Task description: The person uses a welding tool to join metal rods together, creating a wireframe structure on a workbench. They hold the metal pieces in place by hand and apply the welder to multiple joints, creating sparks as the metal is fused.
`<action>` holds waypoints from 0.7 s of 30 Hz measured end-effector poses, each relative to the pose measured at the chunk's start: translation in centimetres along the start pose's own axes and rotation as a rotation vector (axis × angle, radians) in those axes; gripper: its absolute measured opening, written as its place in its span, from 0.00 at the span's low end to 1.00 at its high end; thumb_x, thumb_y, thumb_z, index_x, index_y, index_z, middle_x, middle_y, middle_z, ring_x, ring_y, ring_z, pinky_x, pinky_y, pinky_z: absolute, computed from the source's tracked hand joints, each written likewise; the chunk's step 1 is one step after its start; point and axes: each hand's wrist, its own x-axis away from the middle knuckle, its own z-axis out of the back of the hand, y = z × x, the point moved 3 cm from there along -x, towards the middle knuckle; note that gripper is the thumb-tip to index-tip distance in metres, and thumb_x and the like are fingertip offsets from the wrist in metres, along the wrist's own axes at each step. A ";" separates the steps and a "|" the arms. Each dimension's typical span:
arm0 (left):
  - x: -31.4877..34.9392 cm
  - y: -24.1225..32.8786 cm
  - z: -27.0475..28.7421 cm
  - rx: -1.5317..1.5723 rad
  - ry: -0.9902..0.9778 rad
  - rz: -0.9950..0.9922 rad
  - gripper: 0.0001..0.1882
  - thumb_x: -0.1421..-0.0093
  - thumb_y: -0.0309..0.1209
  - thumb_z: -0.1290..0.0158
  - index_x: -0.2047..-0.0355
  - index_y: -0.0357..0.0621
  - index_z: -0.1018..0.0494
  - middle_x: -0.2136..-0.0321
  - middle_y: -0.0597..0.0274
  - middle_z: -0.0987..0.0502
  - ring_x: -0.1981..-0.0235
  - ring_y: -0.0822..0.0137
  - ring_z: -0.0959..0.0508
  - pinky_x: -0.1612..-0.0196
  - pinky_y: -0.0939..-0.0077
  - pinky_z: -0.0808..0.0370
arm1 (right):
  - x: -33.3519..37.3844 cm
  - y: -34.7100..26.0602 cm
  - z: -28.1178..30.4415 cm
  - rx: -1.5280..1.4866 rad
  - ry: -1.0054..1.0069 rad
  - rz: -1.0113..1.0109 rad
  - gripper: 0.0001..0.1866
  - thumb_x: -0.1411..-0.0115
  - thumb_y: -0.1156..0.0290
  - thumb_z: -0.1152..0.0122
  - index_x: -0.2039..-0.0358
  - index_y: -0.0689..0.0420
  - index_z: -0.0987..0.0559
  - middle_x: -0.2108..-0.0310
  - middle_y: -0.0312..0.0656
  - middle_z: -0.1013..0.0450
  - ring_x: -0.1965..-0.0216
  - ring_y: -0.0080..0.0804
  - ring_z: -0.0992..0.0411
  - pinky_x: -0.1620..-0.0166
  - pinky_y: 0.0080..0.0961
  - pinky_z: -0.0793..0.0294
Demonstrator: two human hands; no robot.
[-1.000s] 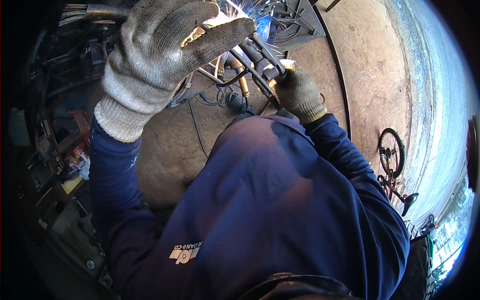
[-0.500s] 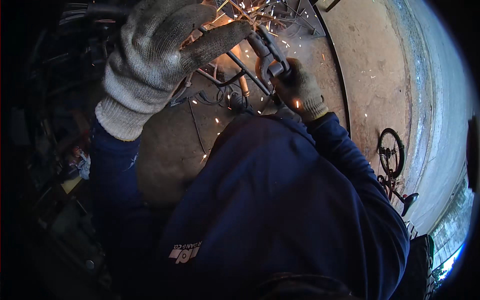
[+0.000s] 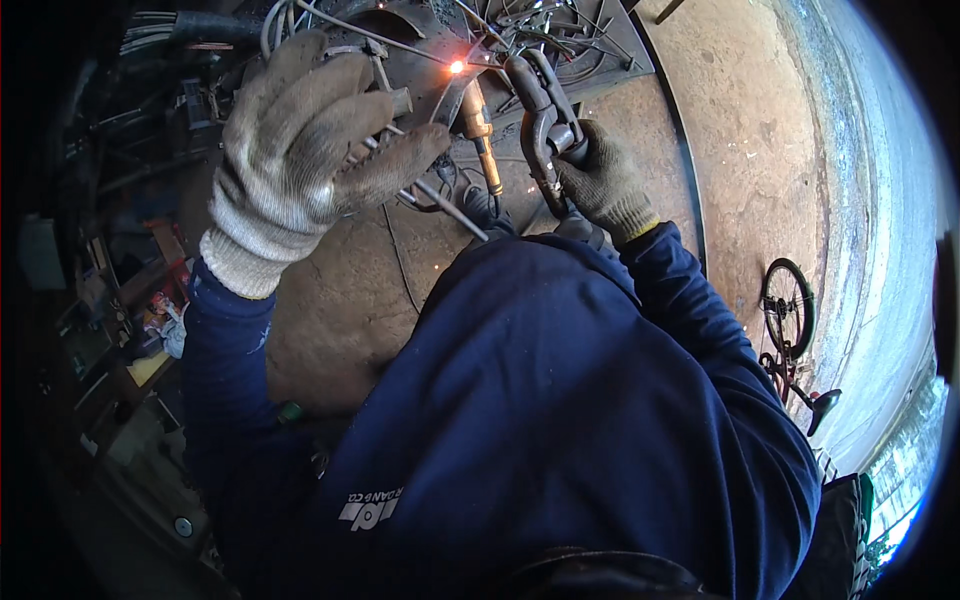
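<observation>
My right hand (image 3: 607,178), in a grey knit glove, is wrapped round a dark plier-like clamp (image 3: 540,120). A thin rod runs left from its jaws toward a small glowing orange spot (image 3: 457,67) on the metalwork. My left hand (image 3: 310,145), in a dirty pale glove, is raised to the left with fingers stretched and thumb apart. Metal rods (image 3: 452,207) pass behind and below that thumb; no grip on them shows. Between my hands an orange-handled tool (image 3: 480,135) hangs by the dark metal surface.
Loose thin rods and scraps (image 3: 570,40) lie on the far metal table. A black cable (image 3: 400,255) trails over the floor. To the right, a bicycle (image 3: 787,310) stands beside the paved ground. Cluttered boxes and items (image 3: 150,330) fill the dark left side.
The bright shower of sparks has died down to one glowing spot. My left hand has shifted slightly down and its fingers have spread. The clamp has moved a little in my right hand.
</observation>
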 end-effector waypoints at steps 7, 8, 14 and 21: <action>1.7 1.2 0.5 -0.090 -0.052 -0.004 0.30 0.48 0.29 0.36 0.47 0.73 0.29 0.58 0.69 0.37 0.52 0.65 0.28 0.53 0.59 0.18 | 0.1 -2.9 1.1 0.093 -0.030 -0.069 0.29 0.48 0.56 0.29 0.50 0.60 0.24 0.62 0.55 0.21 0.58 0.51 0.21 0.55 0.39 0.22; 1.9 1.4 0.6 -0.097 -0.063 -0.004 0.30 0.48 0.29 0.36 0.47 0.73 0.30 0.58 0.69 0.37 0.52 0.66 0.28 0.53 0.59 0.17 | 0.1 -2.9 1.0 0.077 -0.035 -0.066 0.29 0.48 0.56 0.29 0.50 0.60 0.24 0.62 0.55 0.21 0.58 0.50 0.21 0.55 0.39 0.22; 1.5 1.9 0.4 -0.038 -0.035 -0.006 0.30 0.48 0.30 0.35 0.47 0.75 0.29 0.59 0.69 0.39 0.53 0.68 0.29 0.59 0.65 0.17 | -0.2 -2.6 0.9 0.032 -0.040 -0.046 0.30 0.48 0.54 0.29 0.50 0.60 0.24 0.62 0.55 0.21 0.58 0.50 0.21 0.55 0.39 0.23; 1.8 1.9 0.4 -0.046 -0.016 -0.010 0.31 0.49 0.30 0.34 0.47 0.75 0.29 0.59 0.70 0.39 0.53 0.68 0.30 0.62 0.65 0.18 | -0.5 -2.7 0.8 0.055 -0.048 -0.046 0.29 0.48 0.55 0.29 0.52 0.60 0.24 0.63 0.55 0.21 0.59 0.50 0.21 0.55 0.39 0.23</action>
